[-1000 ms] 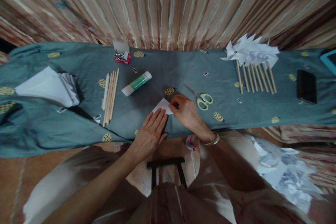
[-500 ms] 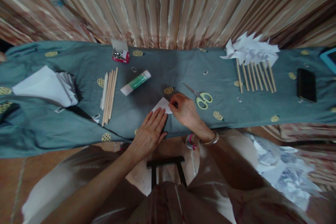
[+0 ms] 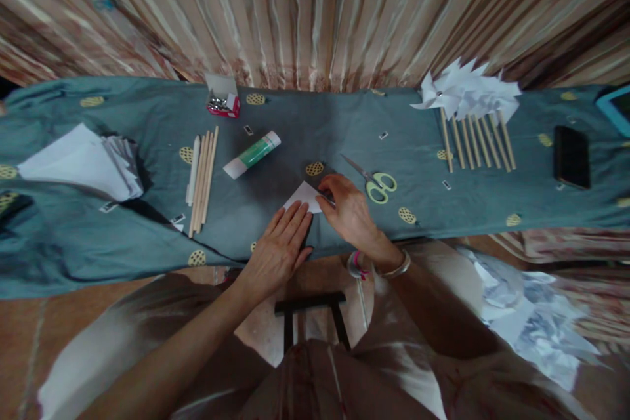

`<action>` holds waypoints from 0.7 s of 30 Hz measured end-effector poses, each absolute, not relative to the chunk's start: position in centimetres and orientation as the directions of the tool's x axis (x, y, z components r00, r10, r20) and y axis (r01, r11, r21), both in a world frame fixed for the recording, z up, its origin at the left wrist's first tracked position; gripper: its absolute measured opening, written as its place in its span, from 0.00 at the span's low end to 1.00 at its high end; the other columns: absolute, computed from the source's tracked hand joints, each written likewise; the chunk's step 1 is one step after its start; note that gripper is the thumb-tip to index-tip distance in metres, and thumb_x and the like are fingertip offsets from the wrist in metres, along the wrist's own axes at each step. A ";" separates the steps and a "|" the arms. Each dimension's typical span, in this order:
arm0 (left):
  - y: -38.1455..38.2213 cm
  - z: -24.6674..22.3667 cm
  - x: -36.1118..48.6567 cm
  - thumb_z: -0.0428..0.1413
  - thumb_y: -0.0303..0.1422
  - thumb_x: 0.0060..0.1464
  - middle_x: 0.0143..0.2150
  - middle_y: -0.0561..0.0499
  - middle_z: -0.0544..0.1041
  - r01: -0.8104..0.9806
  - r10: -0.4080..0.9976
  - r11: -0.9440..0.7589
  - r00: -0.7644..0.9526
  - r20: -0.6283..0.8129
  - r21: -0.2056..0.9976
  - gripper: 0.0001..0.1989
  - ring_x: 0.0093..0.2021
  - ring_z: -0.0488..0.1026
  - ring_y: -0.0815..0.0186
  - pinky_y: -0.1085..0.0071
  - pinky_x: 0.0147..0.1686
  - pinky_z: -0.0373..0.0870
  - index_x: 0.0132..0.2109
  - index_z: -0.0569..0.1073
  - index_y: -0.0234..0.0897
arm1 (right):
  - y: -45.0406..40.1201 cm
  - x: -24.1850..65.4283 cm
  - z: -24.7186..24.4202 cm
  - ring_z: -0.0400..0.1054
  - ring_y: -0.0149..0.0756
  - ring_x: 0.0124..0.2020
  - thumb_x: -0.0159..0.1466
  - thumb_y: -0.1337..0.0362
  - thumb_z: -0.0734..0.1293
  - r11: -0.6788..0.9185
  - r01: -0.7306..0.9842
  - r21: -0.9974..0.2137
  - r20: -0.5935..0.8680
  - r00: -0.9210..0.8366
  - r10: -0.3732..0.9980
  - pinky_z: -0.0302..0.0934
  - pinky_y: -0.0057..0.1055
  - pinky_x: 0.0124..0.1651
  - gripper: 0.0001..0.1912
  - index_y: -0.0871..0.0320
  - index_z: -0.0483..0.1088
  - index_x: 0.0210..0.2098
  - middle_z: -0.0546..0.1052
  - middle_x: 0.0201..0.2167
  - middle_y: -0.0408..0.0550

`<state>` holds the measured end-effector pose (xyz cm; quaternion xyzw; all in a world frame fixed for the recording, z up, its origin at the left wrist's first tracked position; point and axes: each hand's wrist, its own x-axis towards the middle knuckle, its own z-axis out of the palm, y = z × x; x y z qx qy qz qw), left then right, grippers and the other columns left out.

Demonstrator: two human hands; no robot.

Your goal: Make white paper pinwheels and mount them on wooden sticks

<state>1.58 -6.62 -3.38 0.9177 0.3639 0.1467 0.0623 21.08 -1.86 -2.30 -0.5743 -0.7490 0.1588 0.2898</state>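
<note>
A small folded piece of white paper [image 3: 304, 195] lies on the cloth in front of me, its pointed corner facing away. My left hand [image 3: 278, 246] rests flat over its lower left part, fingers stretched out. At the paper's right corner, my right hand [image 3: 344, 207] has curled fingers, with thumb and forefinger around the edge; the other fingertips are hidden. Just right of that hand lie scissors [image 3: 377, 184] with light green handles, blades slightly apart. A green and white glue stick [image 3: 252, 154] lies beyond the paper to the left.
Several wooden sticks [image 3: 203, 180] lie at left, near a stack of white paper [image 3: 81, 161]. A red box of metal pins [image 3: 223, 104] stands behind. Paper pinwheels [image 3: 470, 95] on sticks and a black phone [image 3: 571, 156] are at right. More white paper pieces [image 3: 536, 321] lie below the table's right side.
The right forefinger has lifted slightly away from the thumb at the paper's corner. The left hand stays flat on the paper. The view has shifted a little.
</note>
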 end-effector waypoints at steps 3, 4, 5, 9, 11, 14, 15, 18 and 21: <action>-6.6 -3.5 1.6 0.50 0.36 0.66 0.68 0.30 0.63 0.651 0.691 -0.723 0.688 0.223 0.231 0.28 0.70 0.58 0.47 0.48 0.65 0.62 0.66 0.60 0.22 | -3.0 21.2 -1.9 0.70 0.43 0.50 0.68 0.69 0.61 0.405 0.754 -0.517 0.333 -0.259 0.907 0.65 0.41 0.56 0.07 0.58 0.71 0.40 0.76 0.48 0.56; -6.7 -3.6 1.6 0.50 0.36 0.66 0.68 0.30 0.63 0.653 0.692 -0.721 0.686 0.223 0.231 0.28 0.70 0.58 0.47 0.48 0.65 0.61 0.66 0.60 0.22 | -3.4 21.2 -1.8 0.69 0.43 0.51 0.68 0.69 0.60 0.442 0.748 -0.495 0.344 -0.298 0.890 0.64 0.40 0.57 0.09 0.59 0.72 0.40 0.76 0.50 0.56; -6.7 -3.6 1.6 0.50 0.36 0.66 0.68 0.30 0.63 0.654 0.693 -0.721 0.686 0.221 0.230 0.28 0.70 0.58 0.47 0.48 0.65 0.61 0.66 0.60 0.21 | -3.8 21.2 -1.7 0.69 0.43 0.52 0.68 0.70 0.59 0.475 0.744 -0.470 0.353 -0.335 0.874 0.64 0.41 0.58 0.10 0.59 0.73 0.40 0.75 0.50 0.57; -6.6 -3.6 1.5 0.50 0.37 0.66 0.68 0.31 0.63 0.652 0.692 -0.722 0.690 0.212 0.232 0.28 0.70 0.57 0.48 0.49 0.66 0.61 0.66 0.59 0.22 | -5.0 21.3 -1.6 0.68 0.45 0.51 0.68 0.71 0.58 0.522 0.766 -0.374 0.337 -0.413 0.846 0.65 0.45 0.56 0.13 0.60 0.75 0.41 0.76 0.52 0.58; -6.6 -3.5 1.5 0.50 0.37 0.66 0.68 0.30 0.63 0.650 0.693 -0.720 0.692 0.203 0.241 0.28 0.70 0.57 0.48 0.48 0.66 0.61 0.66 0.59 0.22 | -5.4 21.3 -1.6 0.68 0.46 0.51 0.68 0.71 0.57 0.530 0.777 -0.338 0.303 -0.444 0.843 0.65 0.46 0.55 0.15 0.60 0.75 0.44 0.76 0.52 0.59; -6.5 -3.4 1.4 0.49 0.38 0.66 0.69 0.30 0.62 0.648 0.694 -0.718 0.695 0.187 0.254 0.29 0.71 0.56 0.48 0.48 0.66 0.60 0.67 0.59 0.23 | -5.8 21.1 -1.7 0.68 0.46 0.51 0.69 0.72 0.56 0.551 0.781 -0.294 0.244 -0.495 0.834 0.65 0.45 0.54 0.17 0.62 0.75 0.47 0.76 0.52 0.60; -6.5 -3.4 1.4 0.49 0.38 0.67 0.69 0.31 0.62 0.647 0.695 -0.716 0.696 0.182 0.261 0.29 0.71 0.56 0.48 0.48 0.66 0.60 0.67 0.59 0.24 | -5.9 21.0 -1.7 0.68 0.46 0.51 0.69 0.72 0.55 0.556 0.779 -0.288 0.230 -0.508 0.830 0.64 0.45 0.55 0.18 0.63 0.74 0.49 0.76 0.52 0.61; -6.4 -3.5 1.3 0.48 0.39 0.67 0.69 0.31 0.63 0.644 0.698 -0.712 0.693 0.182 0.280 0.29 0.71 0.57 0.49 0.48 0.66 0.60 0.68 0.58 0.25 | -6.1 21.3 -1.9 0.68 0.46 0.53 0.69 0.72 0.56 0.557 0.784 -0.275 0.219 -0.513 0.830 0.63 0.47 0.56 0.18 0.62 0.74 0.52 0.76 0.53 0.61; -6.2 -3.5 0.7 0.50 0.39 0.66 0.68 0.31 0.64 0.641 0.699 -0.712 0.688 0.196 0.287 0.28 0.69 0.60 0.50 0.49 0.66 0.62 0.66 0.61 0.25 | -6.3 22.4 -2.2 0.67 0.47 0.54 0.69 0.72 0.57 0.544 0.807 -0.229 0.225 -0.500 0.836 0.63 0.46 0.56 0.18 0.60 0.74 0.52 0.75 0.55 0.60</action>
